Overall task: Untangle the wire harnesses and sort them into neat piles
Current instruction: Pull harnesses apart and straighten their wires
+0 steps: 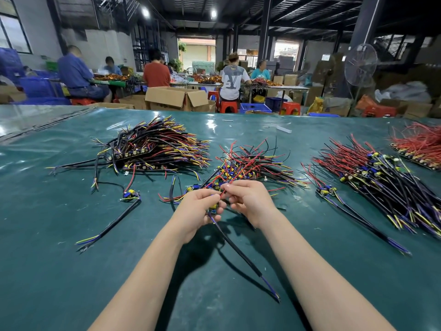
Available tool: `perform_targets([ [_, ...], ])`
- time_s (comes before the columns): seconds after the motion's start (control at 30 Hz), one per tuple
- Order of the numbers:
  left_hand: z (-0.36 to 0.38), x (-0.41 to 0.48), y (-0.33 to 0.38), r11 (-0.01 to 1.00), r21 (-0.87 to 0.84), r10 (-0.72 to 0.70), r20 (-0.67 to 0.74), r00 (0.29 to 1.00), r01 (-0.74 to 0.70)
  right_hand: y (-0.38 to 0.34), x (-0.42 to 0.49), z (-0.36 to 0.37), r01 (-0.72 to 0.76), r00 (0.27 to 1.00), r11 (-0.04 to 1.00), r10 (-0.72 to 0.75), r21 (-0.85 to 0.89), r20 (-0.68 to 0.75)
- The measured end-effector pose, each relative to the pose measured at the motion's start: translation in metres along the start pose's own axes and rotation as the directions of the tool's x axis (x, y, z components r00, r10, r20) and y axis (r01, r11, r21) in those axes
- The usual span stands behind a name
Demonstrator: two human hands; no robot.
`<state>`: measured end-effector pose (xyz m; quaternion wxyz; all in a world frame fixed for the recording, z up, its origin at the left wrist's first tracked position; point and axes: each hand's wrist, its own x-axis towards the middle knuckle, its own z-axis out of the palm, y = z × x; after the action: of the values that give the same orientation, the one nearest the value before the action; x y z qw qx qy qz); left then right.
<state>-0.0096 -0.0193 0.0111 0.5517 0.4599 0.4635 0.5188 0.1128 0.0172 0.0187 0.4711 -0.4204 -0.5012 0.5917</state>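
The left hand (199, 211) grips one wire harness (238, 250) steady, so the right hand (249, 199) fingers (228, 187) can pinch its red wire (223, 194) free.

The table cover (71, 235) is gleaming deep teal. At eleven o'clock, the stacked pile (155, 144) is showing black, red, yellow and blue-violet strands. At twelve, the tangled heap (253, 161) is mixing red and black wires with blue and yellow components. At three, the sorted pile (372, 177) is running red into black, ending in yellow and violet tips. Toward two, the far pile (420, 142) is glowing almost wholly red. The held harness (243, 256) is trailing black with a blue-violet end.
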Motion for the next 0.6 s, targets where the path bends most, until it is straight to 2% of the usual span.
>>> perform_targets([
  [0.13,0.0,0.0,0.001,1.0,-0.008,0.006,0.0,1.0,-0.006,0.004,-0.002,0.004,0.019,0.999,0.997,-0.016,-0.072,0.04],
  [0.27,0.0,0.0,0.002,1.0,-0.006,0.011,0.011,1.0,-0.011,0.005,-0.001,0.004,-0.007,0.999,1.0,0.007,-0.012,0.041],
  [0.43,-0.002,-0.004,0.009,0.998,0.052,-0.031,0.147,0.989,0.024,-0.007,0.001,-0.005,-0.004,0.998,0.998,0.007,0.067,-0.054],
  [0.6,-0.003,-0.009,0.009,0.983,0.145,-0.153,0.284,0.947,0.116,-0.014,0.007,-0.026,0.027,0.969,0.981,0.021,0.191,-0.247],
])
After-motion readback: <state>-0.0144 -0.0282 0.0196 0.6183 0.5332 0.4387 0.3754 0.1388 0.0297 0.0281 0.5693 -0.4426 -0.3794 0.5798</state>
